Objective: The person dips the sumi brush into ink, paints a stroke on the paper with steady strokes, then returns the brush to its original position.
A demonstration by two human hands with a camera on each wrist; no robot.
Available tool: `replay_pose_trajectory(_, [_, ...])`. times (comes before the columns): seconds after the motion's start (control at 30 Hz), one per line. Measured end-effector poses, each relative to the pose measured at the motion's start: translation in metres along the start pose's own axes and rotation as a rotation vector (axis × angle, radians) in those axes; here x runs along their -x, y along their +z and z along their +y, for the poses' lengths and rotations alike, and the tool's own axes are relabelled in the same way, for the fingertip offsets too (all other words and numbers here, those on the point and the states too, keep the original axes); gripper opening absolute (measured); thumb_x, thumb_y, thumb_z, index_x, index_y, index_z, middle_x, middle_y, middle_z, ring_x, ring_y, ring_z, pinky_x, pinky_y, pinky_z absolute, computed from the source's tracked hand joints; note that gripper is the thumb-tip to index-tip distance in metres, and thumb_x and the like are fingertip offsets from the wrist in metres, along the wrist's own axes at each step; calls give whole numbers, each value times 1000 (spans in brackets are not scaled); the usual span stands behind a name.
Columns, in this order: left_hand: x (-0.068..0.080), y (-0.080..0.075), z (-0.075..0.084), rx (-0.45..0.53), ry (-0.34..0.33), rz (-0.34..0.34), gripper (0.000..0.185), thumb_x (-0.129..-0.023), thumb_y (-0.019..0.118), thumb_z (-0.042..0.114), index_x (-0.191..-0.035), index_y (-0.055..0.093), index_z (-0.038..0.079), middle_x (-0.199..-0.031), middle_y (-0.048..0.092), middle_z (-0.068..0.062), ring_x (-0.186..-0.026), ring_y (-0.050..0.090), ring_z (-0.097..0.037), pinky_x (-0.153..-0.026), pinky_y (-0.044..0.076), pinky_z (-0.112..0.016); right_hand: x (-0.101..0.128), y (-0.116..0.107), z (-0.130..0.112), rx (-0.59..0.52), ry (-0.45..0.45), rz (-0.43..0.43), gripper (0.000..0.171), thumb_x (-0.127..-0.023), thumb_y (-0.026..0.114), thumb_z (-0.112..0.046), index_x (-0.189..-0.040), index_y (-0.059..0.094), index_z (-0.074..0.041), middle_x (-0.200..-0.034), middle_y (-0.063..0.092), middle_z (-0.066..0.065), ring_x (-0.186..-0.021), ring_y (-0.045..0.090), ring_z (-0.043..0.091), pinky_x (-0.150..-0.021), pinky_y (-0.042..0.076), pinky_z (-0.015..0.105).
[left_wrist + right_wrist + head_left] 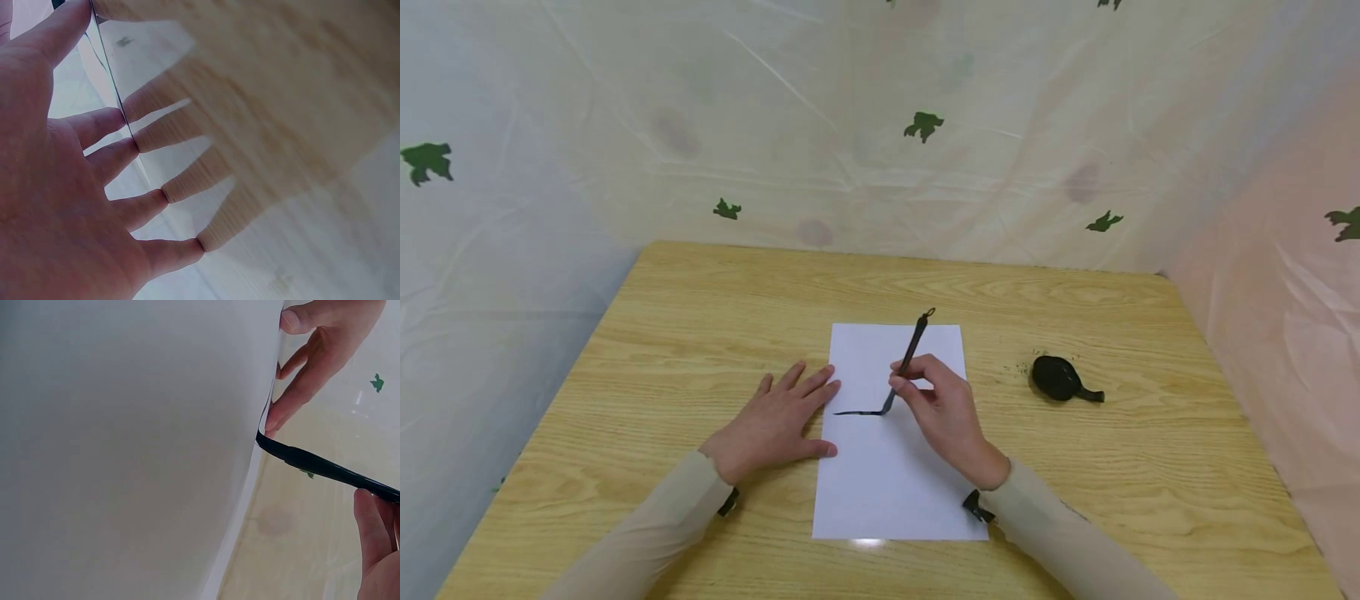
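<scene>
right hand (943,408) pinches a black brush (908,360) leaning up and away, tip on the white paper (887,483) mid-stroke; left hand (775,421) lies flat, fingers straight, pinning the sheet's left edge.

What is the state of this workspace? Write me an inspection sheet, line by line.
Surface: wooden table, light grain.
Job's things: white paper lying flat with one black stroke; black brush with its tip on the sheet.
Clutter: small black ink dish to the right of the paper, dark specks beside it.
Hands: left hand flat, pressing the paper's left edge; right hand pinches the brush.
Cables: nothing seen.
Surroundings: pale plastic sheeting with green shapes.
</scene>
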State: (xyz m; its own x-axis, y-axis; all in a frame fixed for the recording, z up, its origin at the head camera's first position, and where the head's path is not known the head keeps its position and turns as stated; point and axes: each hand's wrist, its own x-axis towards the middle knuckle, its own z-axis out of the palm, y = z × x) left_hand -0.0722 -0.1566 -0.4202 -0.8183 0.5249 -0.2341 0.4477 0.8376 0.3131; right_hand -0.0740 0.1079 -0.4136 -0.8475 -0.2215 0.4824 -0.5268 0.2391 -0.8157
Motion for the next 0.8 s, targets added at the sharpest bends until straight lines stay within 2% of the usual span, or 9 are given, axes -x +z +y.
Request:
replay_pose_trajectory(0.27, [0, 1, 0, 4, 3, 3, 90, -90, 74, 59, -161, 40, 16, -170, 28, -3, -156, 15, -43, -113, 20, -76, 1, -2, -1, 6, 7, -8, 13, -94, 73, 1, -105, 68, -1, -104, 74, 13, -95, 73, 26, -72, 62, 30])
replay_pose_trajectory(0.6, [0, 1, -1, 8, -5, -8, 91, -90, 73, 60, -161, 39, 16, -170, 26, -2, -157, 13, -43, -114, 18, -76, 2, -5, -1, 10, 23, -9, 12, -95, 73, 0, -106, 68, -3, -105, 74, 9, -96, 73, 24, -73, 62, 30])
replay_pose_trajectory(0.8, [0, 0, -1, 8, -7, -7, 91, -89, 73, 61, -162, 39, 17, -171, 25, -2, -157, 13, -43, -114, 18, -76, 3, -6, -1, -4, 17, -3, 11, -94, 73, 2, -103, 67, -1, -106, 73, 13, -94, 73, 26, -72, 62, 30])
